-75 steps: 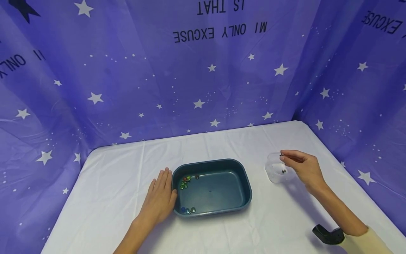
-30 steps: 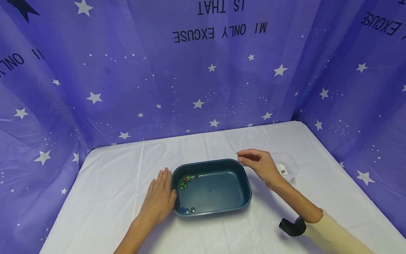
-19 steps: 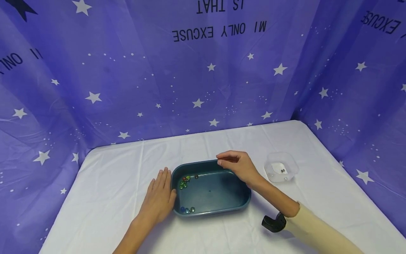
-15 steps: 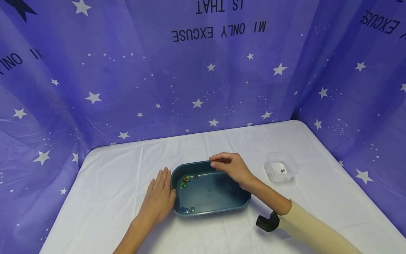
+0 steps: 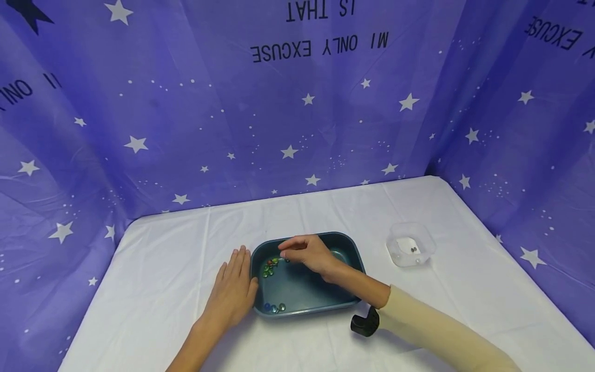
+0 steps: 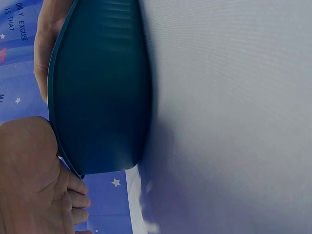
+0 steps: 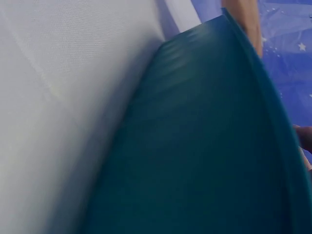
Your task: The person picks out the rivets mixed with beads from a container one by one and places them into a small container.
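A dark teal plastic tray (image 5: pixel 307 313) stands on the white table. Small green, red and yellow glass marbles (image 5: pixel 269 268) lie near its far-left corner; blue and clear marbles (image 5: pixel 275 308) lie near its front-left corner. My left hand (image 5: pixel 232 294) rests along the tray's left side, fingers straight, thumb at the rim. Over the far-left part of the tray is my right hand (image 5: pixel 309 254), thumb and fingertips brought together in a pinch near the marble group. A small dark marble showed at those fingertips earlier; the fingers hide it now. The left wrist view shows the left palm (image 6: pixel 29 180) beside the tray wall.
A clear plastic container (image 5: pixel 403 262) with a few small marbles in it stands right of the tray. A black wrist device (image 5: pixel 365 323) sits by the right sleeve. Purple star-printed cloth (image 5: pixel 288 113) hangs behind and on both sides.
My right hand has moved left from the clear container, over the tray's far rim, to the tray's left part. My left hand and the tray have stayed in place.
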Demonstrator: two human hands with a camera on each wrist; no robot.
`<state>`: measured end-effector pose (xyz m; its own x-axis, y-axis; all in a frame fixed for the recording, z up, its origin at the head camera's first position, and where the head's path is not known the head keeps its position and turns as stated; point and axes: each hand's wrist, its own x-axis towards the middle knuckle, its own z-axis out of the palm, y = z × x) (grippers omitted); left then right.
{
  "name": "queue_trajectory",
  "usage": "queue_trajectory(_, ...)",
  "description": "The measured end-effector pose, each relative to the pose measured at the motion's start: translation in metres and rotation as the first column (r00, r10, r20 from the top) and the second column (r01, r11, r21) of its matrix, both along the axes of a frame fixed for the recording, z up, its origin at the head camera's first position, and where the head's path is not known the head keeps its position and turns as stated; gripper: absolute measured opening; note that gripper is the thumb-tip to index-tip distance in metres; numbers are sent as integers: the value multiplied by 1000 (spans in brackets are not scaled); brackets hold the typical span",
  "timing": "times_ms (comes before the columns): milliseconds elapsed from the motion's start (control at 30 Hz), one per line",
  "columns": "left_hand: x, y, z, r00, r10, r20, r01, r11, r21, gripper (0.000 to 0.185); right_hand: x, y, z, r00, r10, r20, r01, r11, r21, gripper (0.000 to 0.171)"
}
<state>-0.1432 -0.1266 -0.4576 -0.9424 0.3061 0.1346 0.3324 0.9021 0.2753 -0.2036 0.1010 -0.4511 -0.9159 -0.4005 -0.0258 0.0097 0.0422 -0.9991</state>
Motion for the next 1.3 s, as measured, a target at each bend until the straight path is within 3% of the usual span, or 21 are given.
queue_trajectory(367,-1,-1,0,1000,-7,-18,7,1000,-3,63,1,-26,-12,998,-1,67,-5,996,86,20)
queue_trajectory(700,-1,-1,-1,1000,-7,0,7,1000,8,63,-1,-30,-21,998,-6,57,-2,990,141,17)
queue_trajectory(1067,-1,-1,0,1000,-7,0,7,1000,17,63,-6,-31,-32,997,-8,-72,29,955,295,16)
queue_trajectory(1300,-1,-1,-1,1000,-10,-4,10,1000,19,63,-7,-32,-36,987,10,-163,58,913,405,18)
